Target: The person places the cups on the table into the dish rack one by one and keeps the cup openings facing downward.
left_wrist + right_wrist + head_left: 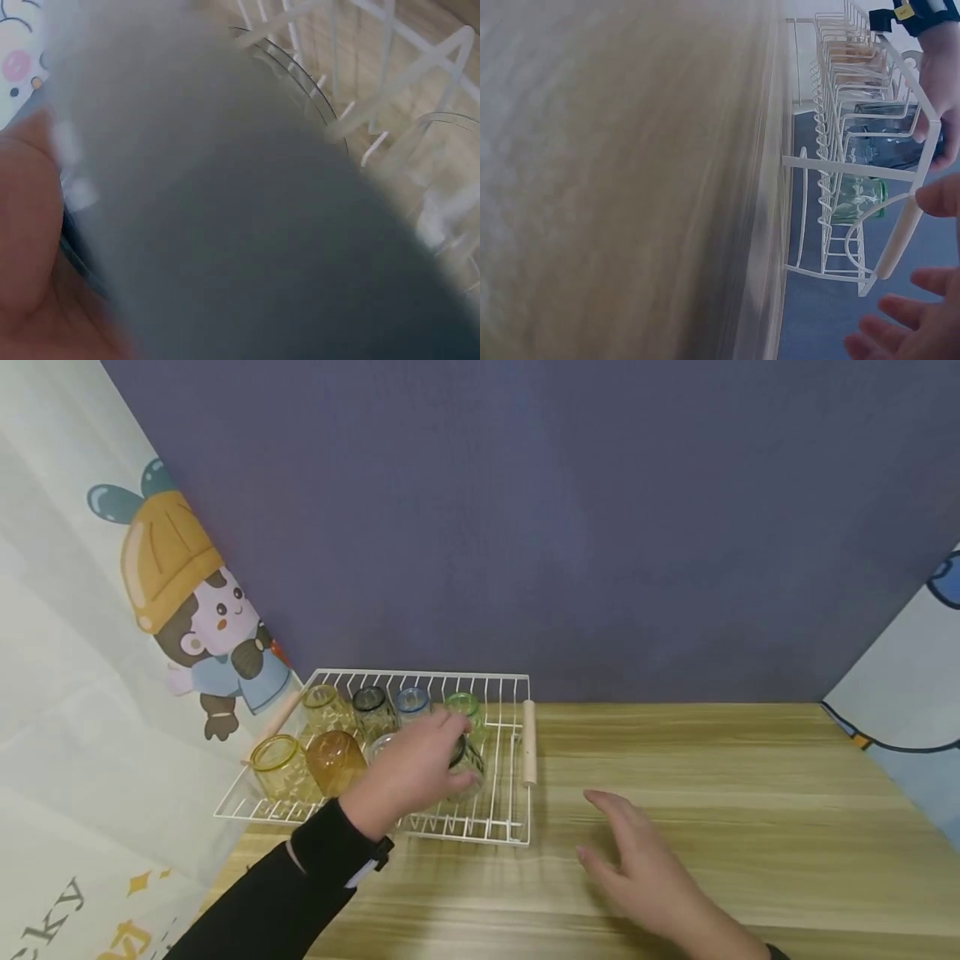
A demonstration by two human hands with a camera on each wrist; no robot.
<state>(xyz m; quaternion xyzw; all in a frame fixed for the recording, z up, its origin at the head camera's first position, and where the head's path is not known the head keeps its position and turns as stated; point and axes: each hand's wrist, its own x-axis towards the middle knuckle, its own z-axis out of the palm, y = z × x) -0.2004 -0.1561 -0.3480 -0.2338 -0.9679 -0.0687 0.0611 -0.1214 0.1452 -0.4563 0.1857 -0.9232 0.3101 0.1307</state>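
Observation:
My left hand [411, 768] reaches over a white wire dish rack [498, 839] and grips a dark grey glass cup [471, 770] at the rack's front right. In the left wrist view a blurred grey surface covers most of the picture, with part of the hand [26, 232] at its left. The right wrist view shows the dark cup [889, 142] low among the rack's wires, fingers at its top. Over the tabletop, right of the rack, my right hand [637, 868] holds nothing, its fingers spread from the thumb.
Other cups in the rack include a yellow cup [281, 767], an amber cup [335, 762], a blue cup [412, 700] and a green cup [463, 703]. Wooden handles [529, 743] edge the rack's sides. Behind the wooden table [675, 752] stands a dark blue panel [562, 527].

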